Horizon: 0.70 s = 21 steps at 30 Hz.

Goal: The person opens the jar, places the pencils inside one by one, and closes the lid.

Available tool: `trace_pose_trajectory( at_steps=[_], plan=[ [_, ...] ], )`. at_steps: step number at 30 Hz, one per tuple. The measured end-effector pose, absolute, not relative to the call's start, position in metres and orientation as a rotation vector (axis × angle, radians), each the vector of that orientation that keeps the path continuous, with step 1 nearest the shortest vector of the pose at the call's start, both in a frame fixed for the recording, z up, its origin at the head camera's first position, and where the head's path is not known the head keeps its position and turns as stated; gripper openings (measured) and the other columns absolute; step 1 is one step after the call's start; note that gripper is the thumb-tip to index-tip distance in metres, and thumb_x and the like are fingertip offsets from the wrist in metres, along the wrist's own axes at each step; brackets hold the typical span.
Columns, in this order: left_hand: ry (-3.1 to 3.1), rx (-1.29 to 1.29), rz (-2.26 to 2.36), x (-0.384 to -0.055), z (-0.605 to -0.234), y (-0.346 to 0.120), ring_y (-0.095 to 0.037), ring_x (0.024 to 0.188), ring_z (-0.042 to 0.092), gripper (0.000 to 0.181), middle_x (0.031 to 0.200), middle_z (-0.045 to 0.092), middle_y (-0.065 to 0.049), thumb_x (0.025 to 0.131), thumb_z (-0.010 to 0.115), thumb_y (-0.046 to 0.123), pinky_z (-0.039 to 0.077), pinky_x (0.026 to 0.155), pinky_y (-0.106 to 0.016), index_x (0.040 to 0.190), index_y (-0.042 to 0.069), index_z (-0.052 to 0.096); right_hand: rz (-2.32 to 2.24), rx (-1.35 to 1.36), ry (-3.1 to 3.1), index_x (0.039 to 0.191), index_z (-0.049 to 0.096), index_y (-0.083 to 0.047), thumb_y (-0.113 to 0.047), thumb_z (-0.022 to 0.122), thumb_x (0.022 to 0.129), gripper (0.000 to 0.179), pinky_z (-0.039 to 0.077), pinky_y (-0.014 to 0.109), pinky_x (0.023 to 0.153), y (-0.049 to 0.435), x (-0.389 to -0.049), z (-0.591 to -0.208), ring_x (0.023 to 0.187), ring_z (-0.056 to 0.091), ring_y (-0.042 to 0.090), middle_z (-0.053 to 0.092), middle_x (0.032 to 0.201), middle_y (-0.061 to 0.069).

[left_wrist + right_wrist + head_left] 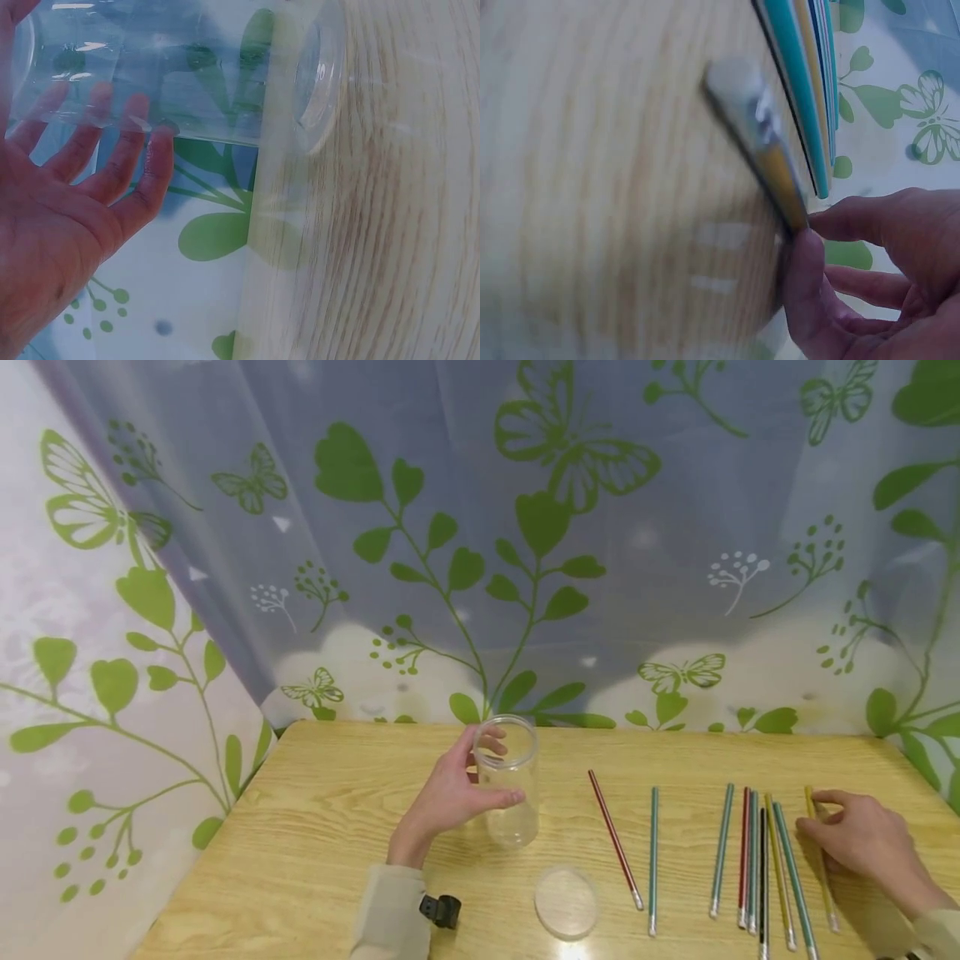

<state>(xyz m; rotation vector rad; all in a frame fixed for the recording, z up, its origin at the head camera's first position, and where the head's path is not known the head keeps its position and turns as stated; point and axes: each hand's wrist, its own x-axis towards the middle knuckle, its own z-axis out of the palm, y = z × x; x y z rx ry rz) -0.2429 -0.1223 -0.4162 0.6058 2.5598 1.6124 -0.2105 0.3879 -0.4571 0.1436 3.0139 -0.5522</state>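
Note:
My left hand [448,793] holds a clear jar [519,827] that stands upright and open-topped on the table. The thumb lies across its front and the fingers reach round the far side; in the left wrist view, the fingertips [135,103] touch the jar wall. At the far right, my right hand [866,839] pinches a yellow pencil [829,897] between thumb and forefinger. The pencil's white eraser end [735,79] points toward me, close over the tabletop. Just left of it lie several teal, yellow, black and red pencils [793,872].
A clear round lid [567,903] lies flat in front of the jar on the wooden table [300,860]. Between the jar and the pencil group are a red pencil [615,837] and a teal pencil [653,860]. Behind the table hangs a leaf-and-butterfly curtain [450,460].

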Motion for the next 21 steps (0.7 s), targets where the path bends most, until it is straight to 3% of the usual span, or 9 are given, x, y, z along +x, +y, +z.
trace_pose_trajectory(
  at_steps=[4, 9, 11, 13, 17, 21],
  plan=[
    [2.558, 0.600, 1.614, -0.243, -0.416, -0.122, -0.028, 0.116, 0.061, 0.076, 0.135, 0.059, -0.001, 0.077, 0.090, 0.032, 0.050, 0.094, -0.043, 0.141, 0.031, 0.048, -0.581, 0.164, 3.018, 0.129, 0.049, 0.023, -0.022, 0.067, 0.088, 0.063, 0.049, 0.062, 0.076, 0.384, -0.210, -0.455, 0.081, 0.067, 0.046, 0.075, 0.092, 0.027],
    [2.561, 0.604, 1.610, -0.243, -0.415, -0.121, -0.026, 0.116, 0.061, 0.075, 0.135, 0.059, 0.000, 0.077, 0.089, 0.032, 0.050, 0.096, -0.046, 0.140, 0.035, 0.047, -0.627, 0.244, 2.985, 0.131, 0.042, 0.026, -0.023, 0.068, 0.089, 0.070, 0.048, 0.064, 0.080, 0.382, -0.207, -0.451, 0.070, 0.069, 0.037, 0.075, 0.078, 0.017],
    [2.557, 0.605, 1.616, -0.243, -0.415, -0.121, -0.026, 0.116, 0.060, 0.076, 0.135, 0.058, 0.000, 0.077, 0.089, 0.032, 0.050, 0.097, -0.049, 0.140, 0.033, 0.047, -0.675, 0.264, 2.954, 0.132, 0.040, 0.027, -0.024, 0.067, 0.092, 0.070, 0.052, 0.059, 0.077, 0.381, -0.205, -0.450, 0.061, 0.069, 0.025, 0.075, 0.074, 0.012],
    [2.557, 0.604, 1.619, -0.243, -0.416, -0.121, -0.027, 0.117, 0.060, 0.076, 0.135, 0.058, 0.000, 0.077, 0.090, 0.031, 0.050, 0.098, -0.052, 0.141, 0.031, 0.047, -0.724, 0.280, 2.933, 0.132, 0.040, 0.027, -0.025, 0.065, 0.094, 0.069, 0.053, 0.054, 0.072, 0.380, -0.202, -0.448, 0.056, 0.068, 0.018, 0.076, 0.078, 0.017],
    [2.564, 0.600, 1.624, -0.244, -0.417, -0.121, -0.027, 0.117, 0.061, 0.075, 0.134, 0.059, 0.001, 0.077, 0.090, 0.030, 0.050, 0.099, -0.056, 0.139, 0.033, 0.048, -0.857, 0.335, 2.896, 0.134, 0.042, 0.025, -0.026, 0.061, 0.098, 0.066, 0.056, 0.045, 0.064, 0.377, -0.199, -0.444, 0.058, 0.069, 0.018, 0.074, 0.091, 0.028],
    [2.569, 0.593, 1.622, -0.244, -0.417, -0.121, -0.028, 0.116, 0.061, 0.075, 0.134, 0.059, 0.002, 0.076, 0.090, 0.030, 0.050, 0.098, -0.055, 0.138, 0.035, 0.048, -1.019, 0.384, 2.865, 0.139, 0.041, 0.021, -0.026, 0.059, 0.100, 0.063, 0.059, 0.036, 0.059, 0.372, -0.197, -0.437, 0.062, 0.069, 0.017, 0.072, 0.092, 0.027]
  ],
)
